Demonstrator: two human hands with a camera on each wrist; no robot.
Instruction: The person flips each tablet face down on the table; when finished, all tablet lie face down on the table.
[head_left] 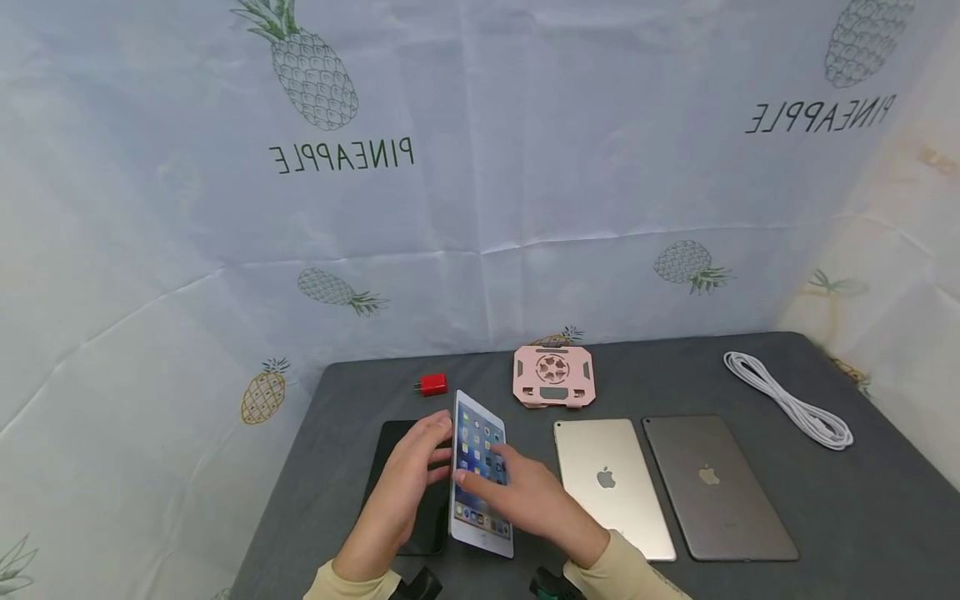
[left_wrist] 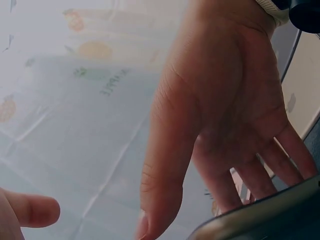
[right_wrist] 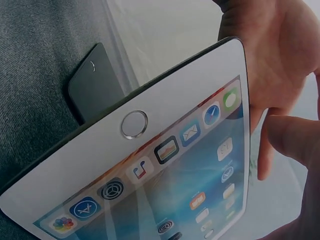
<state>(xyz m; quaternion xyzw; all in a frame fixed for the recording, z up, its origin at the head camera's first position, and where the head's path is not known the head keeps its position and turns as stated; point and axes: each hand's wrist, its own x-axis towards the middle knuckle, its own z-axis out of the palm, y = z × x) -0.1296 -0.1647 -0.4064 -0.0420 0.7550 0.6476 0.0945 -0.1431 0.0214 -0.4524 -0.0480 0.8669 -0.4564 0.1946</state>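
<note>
A white-framed tablet [head_left: 480, 467] stands steeply tilted, its lit screen [right_wrist: 190, 165] showing app icons. At its left edge is my left hand [head_left: 408, 475], fingers extended toward the edge and partly hidden; the right wrist view shows this hand [right_wrist: 280, 55] beyond the tablet. My right hand [head_left: 525, 496] reaches across the screen side from the right, thumb near the left edge and a fingertip at the screen. In the left wrist view my right hand [left_wrist: 220, 110] has long, extended fingers, their tips partly hidden by the tablet's edge. Whether the tablet's bottom touches the table is unclear.
A black tablet [head_left: 435, 517] lies under the left hand. Gold [head_left: 615, 483] and grey [head_left: 723, 492] tablets lie face down at right. Behind are a red charger [head_left: 432, 384], a pink stand [head_left: 553, 377] and a coiled white cable [head_left: 787, 400]. Patterned cloth hangs beyond the table.
</note>
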